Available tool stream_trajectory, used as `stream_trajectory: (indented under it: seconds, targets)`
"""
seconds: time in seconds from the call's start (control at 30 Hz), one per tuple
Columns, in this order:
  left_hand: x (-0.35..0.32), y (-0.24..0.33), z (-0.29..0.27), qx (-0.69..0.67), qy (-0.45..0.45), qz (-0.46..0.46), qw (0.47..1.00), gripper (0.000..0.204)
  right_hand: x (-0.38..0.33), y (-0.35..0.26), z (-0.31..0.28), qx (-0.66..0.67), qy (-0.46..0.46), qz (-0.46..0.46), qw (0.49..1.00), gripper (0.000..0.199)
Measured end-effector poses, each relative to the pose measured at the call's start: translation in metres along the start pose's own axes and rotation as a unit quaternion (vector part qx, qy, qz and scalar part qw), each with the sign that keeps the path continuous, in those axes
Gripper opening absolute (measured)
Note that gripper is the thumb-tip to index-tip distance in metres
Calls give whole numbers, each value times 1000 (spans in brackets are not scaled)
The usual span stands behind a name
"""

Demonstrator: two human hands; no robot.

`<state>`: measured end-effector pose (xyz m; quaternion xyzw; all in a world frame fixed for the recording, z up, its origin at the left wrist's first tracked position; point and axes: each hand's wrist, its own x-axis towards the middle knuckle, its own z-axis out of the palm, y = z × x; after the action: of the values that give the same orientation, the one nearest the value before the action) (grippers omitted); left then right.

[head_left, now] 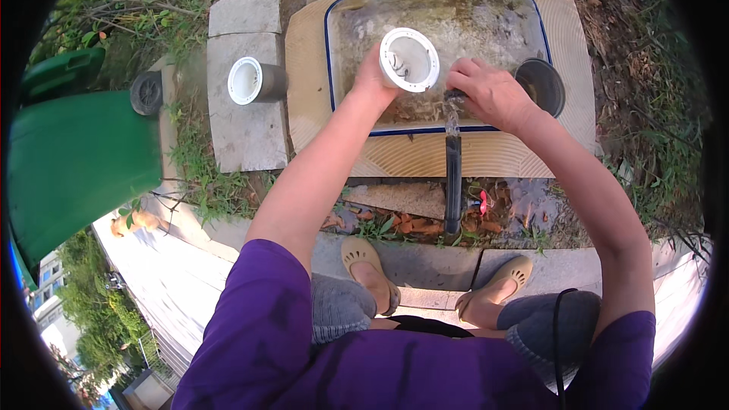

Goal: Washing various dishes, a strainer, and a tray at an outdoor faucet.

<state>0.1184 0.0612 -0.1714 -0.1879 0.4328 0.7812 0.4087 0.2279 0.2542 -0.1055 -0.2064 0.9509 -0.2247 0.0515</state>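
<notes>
My left hand [372, 80] is wrapped round a white-rimmed cup [411, 58], whose mouth is tipped up toward me. Small dark bits cling inside its white wall. To its right, my right hand [490, 91] curls its fingers over a dark fitting [455, 96] at the far end of a black pipe [453, 182]. A shiny stretch, metal or water, shows between fitting and pipe. Both hands are above a stained white basin [440, 15] with a blue rim. Just beyond my right wrist, a dark cup [541, 85] leans in the basin's right side.
Another white-lined grey cup [247, 81] lies on pale stone slabs [247, 133] to the left. Tan ribbed boards [311, 106] surround the basin. A green wheeled bin [83, 159] stands at far left. My feet are on the paving [433, 267]; weeds and wet soil border the basin.
</notes>
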Motion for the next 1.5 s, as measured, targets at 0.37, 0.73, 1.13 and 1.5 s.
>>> stream_trajectory:
  seconds: [0.37, 0.73, 1.13, 1.5]
  targets:
    - [-7, -6, 21, -11, -49, 37, 998, 26, 20, -36, 21, 278, 98, 33, 955, 38]
    - [-5, -17, 40, 32, -19, -39, 999, 27, 28, -19, 15, 128, 3, 124, 984, 31]
    - [-11, -62, 56, 10, -20, -98, 995, 28, -13, -11, 10, -18, 59, 88, 994, 24]
    - [-13, -63, 48, -13, -36, -85, 996, 29, 10, -8, -10, 128, -166, 143, 967, 21]
